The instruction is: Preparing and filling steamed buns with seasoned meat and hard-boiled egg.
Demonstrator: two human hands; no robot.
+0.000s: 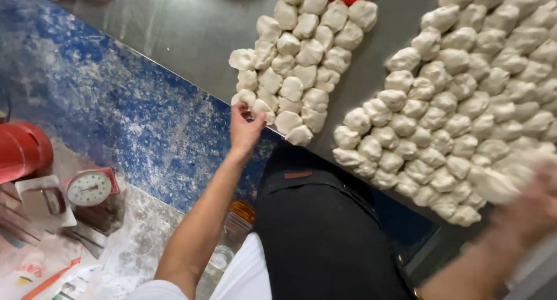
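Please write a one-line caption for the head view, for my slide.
Left hand touches a dough piece at the metal table edge; blurred right hand reaches the larger dough pile.

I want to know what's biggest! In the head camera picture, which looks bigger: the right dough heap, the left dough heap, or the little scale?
1. Right heap of dough balls
2. Left heap of dough balls
3. Red scale with a round dial; it sits on the floor, farther away, so its true size is unsure.

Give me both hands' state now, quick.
Left hand: fingers pinching a dough ball at the table edge.
Right hand: motion-blurred by the dough pile; cannot tell.
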